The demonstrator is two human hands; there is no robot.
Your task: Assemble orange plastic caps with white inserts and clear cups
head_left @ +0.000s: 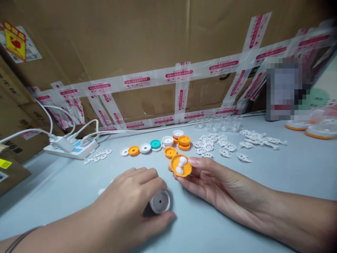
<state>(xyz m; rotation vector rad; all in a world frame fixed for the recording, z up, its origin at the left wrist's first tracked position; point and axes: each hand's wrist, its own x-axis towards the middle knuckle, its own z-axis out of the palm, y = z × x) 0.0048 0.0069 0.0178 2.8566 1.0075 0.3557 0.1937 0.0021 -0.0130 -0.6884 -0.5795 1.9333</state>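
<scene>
My right hand [210,181] lies palm up on the grey table [263,175] and pinches an orange round cap [181,165] by its edge. Three small white gears sit inside that cap. My left hand [131,203] is wrapped round a small cylinder with a white round end [159,201] that has a hole in its middle. The cylinder rests low over the table, just left of the right hand. Both hands are close together near the table's front.
Beyond the hands lie orange, white and teal caps [155,144], white gear pieces [223,144] and small clear cups [223,123]. A white power strip [72,149] with cables sits at the left. Taped cardboard boxes [158,52] wall the back. Orange-rimmed assemblies [316,128] stand far right.
</scene>
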